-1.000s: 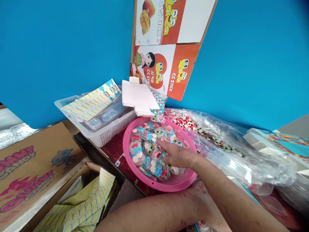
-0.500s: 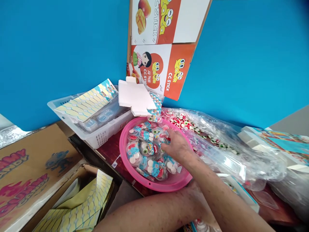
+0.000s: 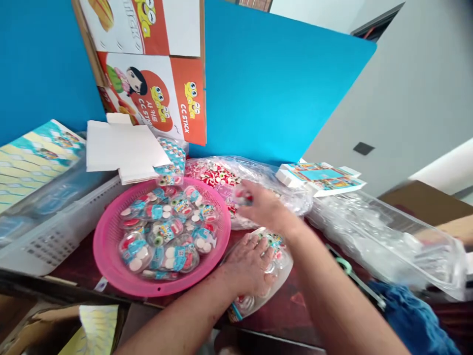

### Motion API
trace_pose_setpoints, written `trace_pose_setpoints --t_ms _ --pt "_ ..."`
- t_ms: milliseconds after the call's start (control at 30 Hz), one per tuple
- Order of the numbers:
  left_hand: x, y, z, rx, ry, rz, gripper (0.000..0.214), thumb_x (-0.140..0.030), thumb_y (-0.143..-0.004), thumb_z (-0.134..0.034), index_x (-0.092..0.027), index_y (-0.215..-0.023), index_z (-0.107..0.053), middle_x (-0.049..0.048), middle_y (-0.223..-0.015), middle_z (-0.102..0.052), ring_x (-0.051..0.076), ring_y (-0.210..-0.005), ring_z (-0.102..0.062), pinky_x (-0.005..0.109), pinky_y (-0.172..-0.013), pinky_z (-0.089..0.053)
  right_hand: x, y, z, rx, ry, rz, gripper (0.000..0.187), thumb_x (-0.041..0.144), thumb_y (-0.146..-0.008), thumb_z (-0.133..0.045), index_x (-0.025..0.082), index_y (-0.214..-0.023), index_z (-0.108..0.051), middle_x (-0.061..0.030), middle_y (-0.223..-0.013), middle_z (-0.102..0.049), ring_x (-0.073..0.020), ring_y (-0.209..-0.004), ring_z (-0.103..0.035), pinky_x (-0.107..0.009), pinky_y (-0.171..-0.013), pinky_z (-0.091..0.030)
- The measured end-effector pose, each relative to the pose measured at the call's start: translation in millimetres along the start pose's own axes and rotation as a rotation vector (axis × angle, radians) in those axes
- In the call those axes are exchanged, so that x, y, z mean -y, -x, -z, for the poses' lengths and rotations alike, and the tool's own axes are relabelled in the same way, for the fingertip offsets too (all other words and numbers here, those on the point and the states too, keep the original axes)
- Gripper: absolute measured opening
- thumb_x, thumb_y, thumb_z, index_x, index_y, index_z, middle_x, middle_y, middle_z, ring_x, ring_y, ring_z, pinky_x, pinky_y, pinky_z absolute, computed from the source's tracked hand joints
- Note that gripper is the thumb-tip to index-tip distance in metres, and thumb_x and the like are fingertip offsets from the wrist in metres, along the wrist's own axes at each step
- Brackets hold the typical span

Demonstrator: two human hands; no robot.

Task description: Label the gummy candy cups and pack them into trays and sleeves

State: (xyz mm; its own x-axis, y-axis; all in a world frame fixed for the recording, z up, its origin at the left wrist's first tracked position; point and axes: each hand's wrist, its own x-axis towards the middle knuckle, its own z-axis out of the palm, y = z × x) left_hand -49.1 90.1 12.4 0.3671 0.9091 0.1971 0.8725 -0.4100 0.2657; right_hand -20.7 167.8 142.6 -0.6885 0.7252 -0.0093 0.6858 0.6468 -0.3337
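Observation:
A pink round basket on the dark red table holds several small clear candy packs with blue labels. My left hand lies fingers-down on a clear bag of candy packs just right of the basket, gripping it. My right hand is above that bag, over a clear plastic bag of red and white sweets. Its fingers pinch a small candy pack, which is blurred.
A white plastic crate with printed sheets stands at the left. Folded white card and an orange "CC STICK" carton are behind the basket. Flat printed boxes and clear plastic trays lie at the right.
My right hand left the pink basket with a candy pack and moved right over the bags. The view swung right, and my left hand on the bag came into view.

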Motion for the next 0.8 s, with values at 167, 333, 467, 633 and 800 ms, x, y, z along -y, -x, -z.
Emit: trace_pose_setpoints --t_ms 167,333,467,633,800 --pt "-4.2 -1.9 11.4 0.077 0.048 0.004 0.056 -0.044 -0.088 -0.030 -0.013 -0.135 -0.031 0.0130 -0.145 -0.026 0.028 -0.133 -0.018 0.045 -0.108 -0.011 -109.3 29.5 24.0 0.307 0.054 -0.234 0.073 0.020 -0.064 -0.055 0.007 -0.134 -0.036 -0.0141 -0.119 -0.057 -0.0228 -0.103 -0.056 -0.029 -0.086 -0.044" --pt "-7.7 -3.6 16.2 0.095 0.030 0.007 0.054 -0.044 -0.088 -0.030 -0.017 -0.135 -0.033 0.0108 -0.144 -0.028 0.027 -0.133 -0.019 0.046 -0.108 -0.012 -132.6 38.4 1.3 0.417 0.099 -0.217 0.082 0.020 -0.059 -0.062 0.014 -0.136 -0.036 -0.0133 -0.124 -0.055 -0.0266 -0.112 -0.051 -0.034 -0.091 -0.041" --pt "-8.4 -6.5 14.9 0.104 -0.003 0.009 0.056 -0.046 -0.088 -0.031 -0.017 -0.136 -0.032 0.0126 -0.144 -0.028 0.027 -0.133 -0.021 0.046 -0.108 -0.011 -127.5 30.2 -13.0 0.383 0.163 -0.210 0.091 0.013 -0.059 -0.060 0.015 -0.142 -0.022 -0.0188 -0.127 -0.050 -0.0305 -0.115 -0.048 -0.040 -0.090 -0.040" --pt "-7.7 -7.4 14.1 0.141 -0.009 0.012 0.057 -0.045 -0.087 -0.033 -0.018 -0.137 -0.029 0.0125 -0.145 -0.026 0.026 -0.134 -0.019 0.047 -0.108 -0.010 -131.1 30.3 -15.3 0.332 0.182 -0.191 0.094 0.013 -0.060 -0.060 0.015 -0.143 -0.016 -0.0200 -0.129 -0.045 -0.0306 -0.120 -0.042 -0.040 -0.094 -0.035" --pt "-7.3 -6.9 14.0 0.152 0.000 0.024 0.058 -0.046 -0.087 -0.035 -0.017 -0.137 -0.029 0.0131 -0.146 -0.024 0.027 -0.134 -0.018 0.046 -0.108 -0.010 -142.4 47.8 -7.2 0.282 0.147 -0.150 0.090 0.024 -0.061 -0.066 0.011 -0.140 -0.025 -0.0202 -0.131 -0.043 -0.0299 -0.120 -0.042 -0.038 -0.096 -0.034"
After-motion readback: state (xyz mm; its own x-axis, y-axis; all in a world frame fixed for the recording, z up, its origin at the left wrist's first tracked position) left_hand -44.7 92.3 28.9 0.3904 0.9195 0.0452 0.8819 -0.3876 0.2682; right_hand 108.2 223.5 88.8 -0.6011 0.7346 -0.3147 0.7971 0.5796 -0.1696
